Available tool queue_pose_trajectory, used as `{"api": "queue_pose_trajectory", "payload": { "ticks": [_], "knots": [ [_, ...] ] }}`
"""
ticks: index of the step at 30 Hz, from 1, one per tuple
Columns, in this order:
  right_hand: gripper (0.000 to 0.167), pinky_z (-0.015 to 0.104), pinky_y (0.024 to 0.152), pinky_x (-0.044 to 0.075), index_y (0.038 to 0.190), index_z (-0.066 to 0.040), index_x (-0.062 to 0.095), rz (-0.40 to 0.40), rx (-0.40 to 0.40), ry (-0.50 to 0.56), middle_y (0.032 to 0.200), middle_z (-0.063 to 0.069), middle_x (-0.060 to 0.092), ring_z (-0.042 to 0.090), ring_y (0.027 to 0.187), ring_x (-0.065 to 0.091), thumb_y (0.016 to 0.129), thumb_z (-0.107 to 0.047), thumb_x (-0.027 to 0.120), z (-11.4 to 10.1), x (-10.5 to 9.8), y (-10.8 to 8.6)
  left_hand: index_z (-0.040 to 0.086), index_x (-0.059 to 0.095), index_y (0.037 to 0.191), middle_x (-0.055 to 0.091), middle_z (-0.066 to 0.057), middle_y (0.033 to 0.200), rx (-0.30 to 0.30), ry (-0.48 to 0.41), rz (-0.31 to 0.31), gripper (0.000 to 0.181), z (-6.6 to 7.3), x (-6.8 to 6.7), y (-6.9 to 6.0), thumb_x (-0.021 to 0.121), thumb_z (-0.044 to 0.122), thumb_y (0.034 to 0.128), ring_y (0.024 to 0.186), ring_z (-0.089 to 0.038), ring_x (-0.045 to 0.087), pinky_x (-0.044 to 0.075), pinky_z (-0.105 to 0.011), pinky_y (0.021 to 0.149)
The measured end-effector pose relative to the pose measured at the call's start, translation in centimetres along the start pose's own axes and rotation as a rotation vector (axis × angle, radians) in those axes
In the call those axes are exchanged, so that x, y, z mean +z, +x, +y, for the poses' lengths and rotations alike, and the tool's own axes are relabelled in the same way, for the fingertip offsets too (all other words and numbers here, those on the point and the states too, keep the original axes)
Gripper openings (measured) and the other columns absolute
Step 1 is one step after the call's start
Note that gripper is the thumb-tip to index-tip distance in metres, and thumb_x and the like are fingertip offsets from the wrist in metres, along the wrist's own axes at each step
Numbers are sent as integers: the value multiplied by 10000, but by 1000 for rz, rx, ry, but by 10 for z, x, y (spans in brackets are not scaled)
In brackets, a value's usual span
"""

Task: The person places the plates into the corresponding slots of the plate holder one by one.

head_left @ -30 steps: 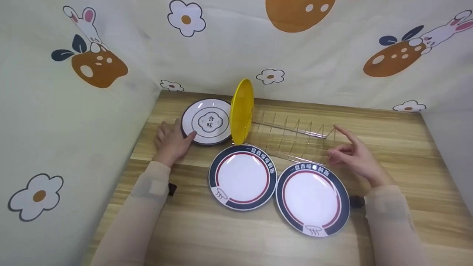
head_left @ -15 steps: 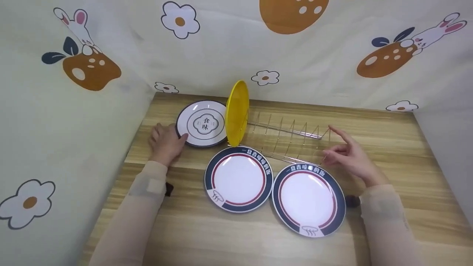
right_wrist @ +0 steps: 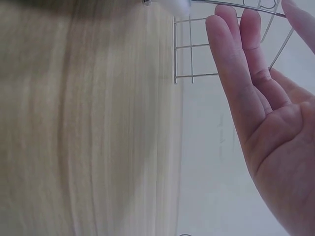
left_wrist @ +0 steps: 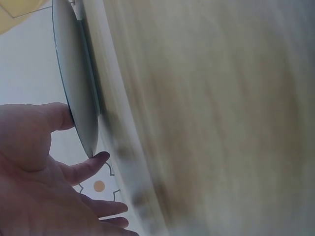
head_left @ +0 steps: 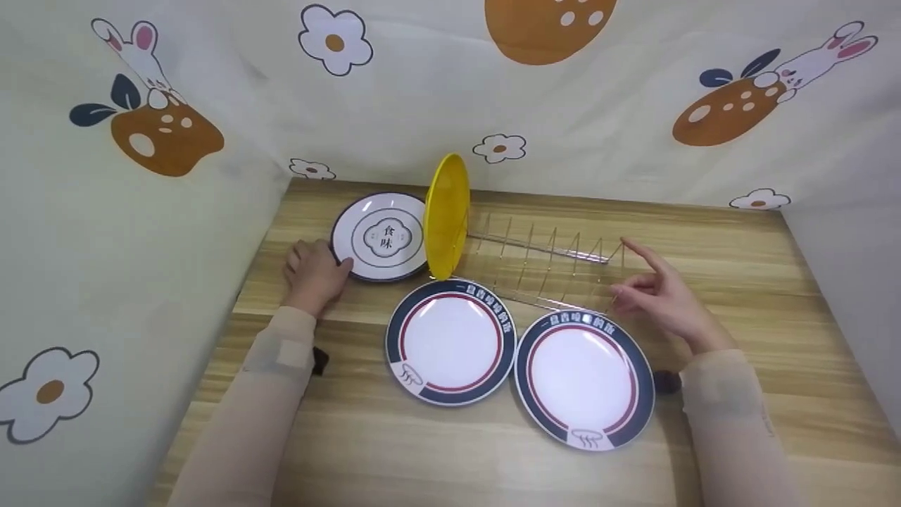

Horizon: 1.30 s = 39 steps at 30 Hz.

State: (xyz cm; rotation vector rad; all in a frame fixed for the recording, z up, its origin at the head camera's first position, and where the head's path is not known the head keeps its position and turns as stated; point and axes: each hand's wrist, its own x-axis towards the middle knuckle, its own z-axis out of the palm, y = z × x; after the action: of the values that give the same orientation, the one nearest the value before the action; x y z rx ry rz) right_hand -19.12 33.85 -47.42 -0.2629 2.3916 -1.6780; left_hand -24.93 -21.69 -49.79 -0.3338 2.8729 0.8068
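Observation:
A white plate with a dark rim point(head_left: 387, 238) lies flat at the back left. My left hand point(head_left: 314, 278) is at its left edge. In the left wrist view my thumb is on the upper side of the rim and my index fingertip is under it; the other fingers spread apart. A yellow plate point(head_left: 445, 218) stands upright in the left end of a metal wire dish rack point(head_left: 531, 257). At the rack's right end is my right hand point(head_left: 669, 303), its index finger stretched to the top corner and its thumb by the lower wires; the exact contact is unclear.
Two white plates with navy rims and red rings, a left one point(head_left: 450, 343) and a right one point(head_left: 585, 380), lie edge to edge before the rack. Patterned cloth walls point(head_left: 394, 105) border the wooden table point(head_left: 422, 458) at the back and sides.
The whole head view has shifted slightly left. My left thumb has drawn back a little toward the rim of the dark-rimmed plate. My right hand stays at the rack's end.

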Motion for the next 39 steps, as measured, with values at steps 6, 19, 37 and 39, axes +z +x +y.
{"api": "queue_pose_trajectory", "payload": {
  "ticks": [6, 19, 37, 39],
  "knots": [
    [875, 438, 781, 650, 1648, -322, 229, 6, 15, -15, 1016, 294, 723, 309, 842, 770, 960, -154, 742, 2, 0, 1, -193, 387, 1393, 253, -427, 1492, 8, 1, -32, 613, 3, -3, -1, 533, 287, 1042, 1420, -537, 132, 86, -701, 1195],
    [872, 473, 785, 644, 1654, -276, 218, -12, -12, 40, 997, 299, 723, 336, 836, 768, 967, -71, 713, 4, 1, 1, -201, 262, 1471, 218, -421, 1553, 20, -138, -1, 634, 9, -6, -6, 516, 182, 1034, 1482, -511, 117, 109, -566, 1239],
    [877, 421, 769, 650, 1655, -269, 222, 5, -17, 26, 988, 305, 716, 302, 813, 767, 961, -61, 717, 2, 0, 1, -63, 250, 1487, 496, -353, 1475, 141, -548, 50, 501, 32, -17, -26, 437, 88, 1048, 1381, -379, 507, 392, -457, 1201],
    [876, 419, 769, 650, 1654, -274, 224, 4, -16, 26, 997, 321, 708, 308, 815, 766, 961, -58, 716, 2, 1, 1, -61, 240, 1487, 487, -364, 1482, 145, -602, 39, 495, 33, -18, -27, 428, 73, 1049, 1372, -369, 517, 408, -446, 1183]
  ]
}}
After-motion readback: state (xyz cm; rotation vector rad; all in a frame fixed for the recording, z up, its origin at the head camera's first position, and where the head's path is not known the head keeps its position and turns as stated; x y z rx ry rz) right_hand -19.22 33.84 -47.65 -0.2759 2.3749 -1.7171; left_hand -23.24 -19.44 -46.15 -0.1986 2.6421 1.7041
